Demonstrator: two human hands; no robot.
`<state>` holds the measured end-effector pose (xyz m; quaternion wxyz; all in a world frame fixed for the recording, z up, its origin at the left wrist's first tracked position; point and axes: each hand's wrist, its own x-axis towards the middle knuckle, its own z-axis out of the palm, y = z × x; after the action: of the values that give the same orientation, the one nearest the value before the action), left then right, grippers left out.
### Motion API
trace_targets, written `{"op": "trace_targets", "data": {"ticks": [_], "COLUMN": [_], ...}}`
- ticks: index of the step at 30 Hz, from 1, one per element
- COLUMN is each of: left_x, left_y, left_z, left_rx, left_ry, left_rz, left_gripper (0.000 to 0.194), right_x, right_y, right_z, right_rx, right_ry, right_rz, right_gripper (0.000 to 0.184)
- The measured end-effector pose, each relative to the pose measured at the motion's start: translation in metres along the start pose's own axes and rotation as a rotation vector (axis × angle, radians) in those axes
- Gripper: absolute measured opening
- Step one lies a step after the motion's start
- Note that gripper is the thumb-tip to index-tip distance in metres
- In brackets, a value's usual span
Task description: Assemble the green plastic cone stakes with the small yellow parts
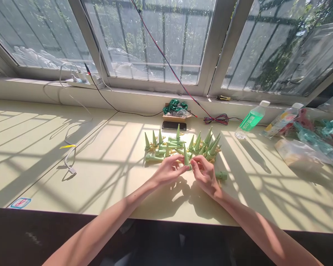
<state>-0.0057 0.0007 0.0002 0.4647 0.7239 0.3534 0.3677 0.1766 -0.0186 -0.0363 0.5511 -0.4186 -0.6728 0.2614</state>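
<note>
In the head view, my left hand (173, 169) grips a pale green cone-shaped piece (186, 157) near its base, with the point facing up. My right hand (204, 170) is closed in a pinch against the cone's lower right side; whatever lies between its fingertips is too small to make out. Just beyond my hands stand several more green cones (212, 147), some with small yellowish bits at their bases. Among them lie green cylindrical pieces (154, 158). Another green cylinder (221, 175) rests beside my right hand, partly hidden by it.
A black phone (174, 126) lies behind the pieces, before a small box (176, 114) of dark green material. To the right stand a green-labelled bottle (251, 120), a second bottle (283, 120) and plastic bags (299, 153). A white cable (69, 147) crosses the table at left.
</note>
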Motion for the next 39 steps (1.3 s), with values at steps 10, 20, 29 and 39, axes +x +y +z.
{"op": "trace_targets", "data": {"ticks": [10,20,29,39], "left_x": [-0.001,0.001,0.005,0.003], "left_y": [-0.019,-0.002,-0.003,-0.002], "left_z": [0.004,0.004,0.0,-0.003], "left_rx": [0.324,0.091,-0.374,-0.369], "left_ry": [0.116,0.051,-0.178,-0.19], "left_rz": [0.384,0.04,-0.423,-0.385], "left_gripper": [0.024,0.036,0.074,0.059], "right_x": [-0.002,-0.002,-0.003,-0.001], "right_y": [0.002,-0.001,-0.004,-0.009], "right_z": [0.001,0.002,-0.001,-0.002], "right_rx": [-0.044,0.05,0.023,0.02], "right_ry": [0.041,0.142,0.039,-0.038], "right_rz": [0.07,0.04,-0.006,0.009], "right_gripper": [0.027,0.022,0.018,0.019]}}
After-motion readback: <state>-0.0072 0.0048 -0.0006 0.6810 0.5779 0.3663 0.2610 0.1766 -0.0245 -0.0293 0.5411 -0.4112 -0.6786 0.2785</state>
